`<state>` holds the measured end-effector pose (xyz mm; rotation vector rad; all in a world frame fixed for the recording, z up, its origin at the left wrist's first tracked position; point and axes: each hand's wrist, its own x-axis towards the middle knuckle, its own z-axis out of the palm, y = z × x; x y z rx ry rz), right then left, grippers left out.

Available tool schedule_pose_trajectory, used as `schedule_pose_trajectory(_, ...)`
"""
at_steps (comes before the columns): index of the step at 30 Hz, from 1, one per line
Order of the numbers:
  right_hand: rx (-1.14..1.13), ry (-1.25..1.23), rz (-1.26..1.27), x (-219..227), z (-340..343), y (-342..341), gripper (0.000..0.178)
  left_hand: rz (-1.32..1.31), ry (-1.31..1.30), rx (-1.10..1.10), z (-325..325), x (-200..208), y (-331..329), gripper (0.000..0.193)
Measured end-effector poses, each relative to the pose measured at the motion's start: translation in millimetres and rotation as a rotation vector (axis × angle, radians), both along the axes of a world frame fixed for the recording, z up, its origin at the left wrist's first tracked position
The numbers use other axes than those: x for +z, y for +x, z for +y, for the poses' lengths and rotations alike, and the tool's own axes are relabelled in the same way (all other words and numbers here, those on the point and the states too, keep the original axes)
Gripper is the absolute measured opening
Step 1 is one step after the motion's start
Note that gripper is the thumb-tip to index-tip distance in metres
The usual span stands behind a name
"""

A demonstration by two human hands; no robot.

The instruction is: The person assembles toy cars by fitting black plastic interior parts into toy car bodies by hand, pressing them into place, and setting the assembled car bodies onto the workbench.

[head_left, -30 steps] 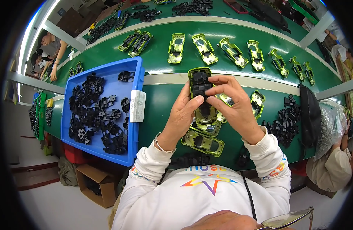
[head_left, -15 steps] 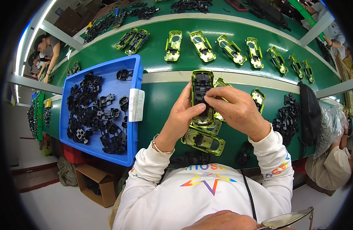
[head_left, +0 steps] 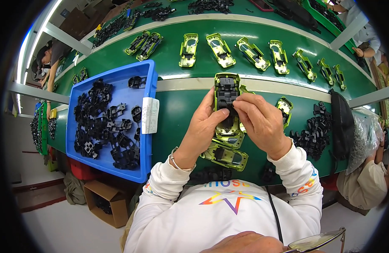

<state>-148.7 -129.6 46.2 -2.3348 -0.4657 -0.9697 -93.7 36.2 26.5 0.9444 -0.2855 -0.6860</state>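
My left hand [head_left: 202, 130] is closed round a lime-green toy car body [head_left: 227, 76], its thumb resting on the black interior insert [head_left: 226, 89] that fills the shell. At the car's right side my right hand [head_left: 262, 122] pinches its thumb and fingertips together against the insert's edge. Whatever lies between those fingertips is hidden. Just below, another green car body [head_left: 229, 157] lies on the bench, and more green shells are partly covered by my hands. One further green shell [head_left: 284, 110] lies to the right of my right hand.
To the left stands a blue tray [head_left: 147, 147] with many black inserts [head_left: 99, 109]. A pile of black parts [head_left: 312, 133] and a black pouch [head_left: 341, 122] are at the right. Several green cars [head_left: 220, 50] sit in a row on the far green surface. Co-workers are at both sides.
The held car has shifted slightly up and to the right. My right hand has moved a little right, to the insert's edge. The far row of cars has slid slightly left.
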Motion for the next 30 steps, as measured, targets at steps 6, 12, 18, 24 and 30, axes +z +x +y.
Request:
schedule_pose_trajectory(6,0.134,-0.186,0.044,6,-14,2,0.023,0.060,-0.019,-0.013,3,8,-4,0.061)
schedule_pose_trajectory(12,0.149,-0.198,0.073,4,-18,0,0.020,0.018,-0.047,-0.033,0,-12,-1,0.064)
schedule_pose_trajectory(18,0.049,0.088,0.255,5,-12,-6,0.014,-0.120,-0.034,-0.051,-1,-14,-4,0.070)
schedule_pose_trajectory(24,-0.015,0.086,0.122,-1,-10,-7,0.013,-0.138,0.006,-0.061,-8,-13,-7,0.072)
schedule_pose_trajectory(30,0.050,-0.062,-0.044,-4,-21,-10,0.016,-0.210,0.189,-0.034,-8,-9,-10,0.069)
